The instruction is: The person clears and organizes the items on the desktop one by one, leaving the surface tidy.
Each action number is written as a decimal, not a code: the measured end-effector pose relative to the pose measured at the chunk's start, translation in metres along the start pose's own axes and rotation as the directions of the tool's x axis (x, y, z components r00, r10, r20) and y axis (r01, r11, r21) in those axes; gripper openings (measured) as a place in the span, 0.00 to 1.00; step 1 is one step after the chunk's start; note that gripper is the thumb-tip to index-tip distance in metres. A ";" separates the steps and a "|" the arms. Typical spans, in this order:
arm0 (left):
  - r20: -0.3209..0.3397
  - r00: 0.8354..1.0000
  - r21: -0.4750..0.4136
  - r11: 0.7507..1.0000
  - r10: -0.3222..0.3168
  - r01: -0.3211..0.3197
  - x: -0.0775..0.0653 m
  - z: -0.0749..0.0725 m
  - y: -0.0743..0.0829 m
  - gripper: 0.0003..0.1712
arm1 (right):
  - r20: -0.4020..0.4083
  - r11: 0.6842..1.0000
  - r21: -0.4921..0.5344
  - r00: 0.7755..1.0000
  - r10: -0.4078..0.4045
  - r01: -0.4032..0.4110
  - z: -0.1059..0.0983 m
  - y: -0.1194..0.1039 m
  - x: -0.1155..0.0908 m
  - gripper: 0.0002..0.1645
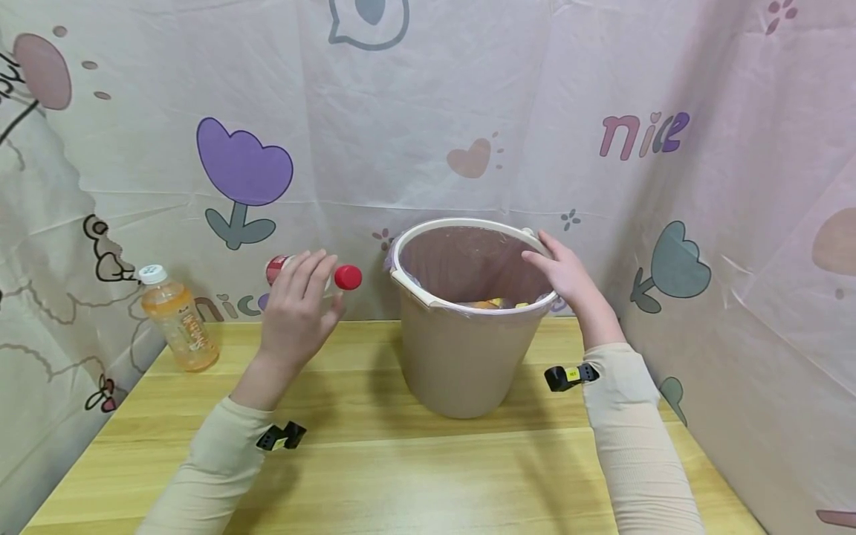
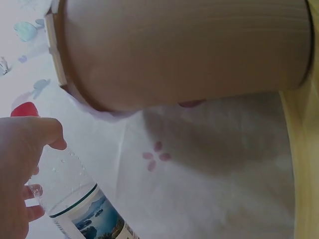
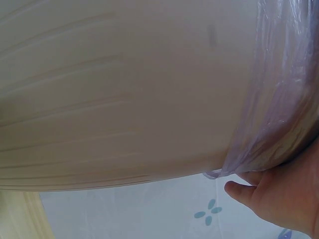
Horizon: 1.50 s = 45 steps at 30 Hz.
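My left hand (image 1: 294,312) grips a clear plastic bottle (image 2: 97,211) with a red cap (image 1: 348,277), raised over the table to the left of the beige bin. The bottle lies sideways, cap toward the bin, and a landscape picture shows on its label in the left wrist view. Much of the bottle hides behind my fingers in the head view. On the bin (image 1: 468,357), my right hand (image 1: 568,275) holds the rim at the right side, thumb and fingers around the edge. A thin purplish bag (image 3: 271,109) lines the bin and folds over its rim.
A bottle of orange drink (image 1: 180,327) with a white cap stands at the table's back left. Inside the bin, some yellow and orange items (image 1: 495,303) show. Printed cloth (image 1: 374,148) hangs behind and beside the wooden table (image 1: 414,483).
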<state>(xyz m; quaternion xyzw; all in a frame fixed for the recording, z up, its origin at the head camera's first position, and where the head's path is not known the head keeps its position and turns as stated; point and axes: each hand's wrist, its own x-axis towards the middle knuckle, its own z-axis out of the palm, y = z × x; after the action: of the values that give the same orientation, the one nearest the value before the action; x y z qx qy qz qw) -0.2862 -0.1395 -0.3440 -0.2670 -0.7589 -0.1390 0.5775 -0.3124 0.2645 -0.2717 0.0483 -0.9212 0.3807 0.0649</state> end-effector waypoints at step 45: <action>-0.187 0.958 -0.281 0.923 0.217 -0.264 0.062 0.010 0.084 0.29 | -0.006 1.000 0.013 1.000 -0.009 0.009 0.000 -0.002 -0.001 0.45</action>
<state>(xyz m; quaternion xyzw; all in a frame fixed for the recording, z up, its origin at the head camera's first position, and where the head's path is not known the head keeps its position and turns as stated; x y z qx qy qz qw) -0.2584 -0.0506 -0.2961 -0.4322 -0.6435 -0.2016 0.5987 -0.3110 0.2635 -0.2705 0.0520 -0.9182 0.3866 0.0689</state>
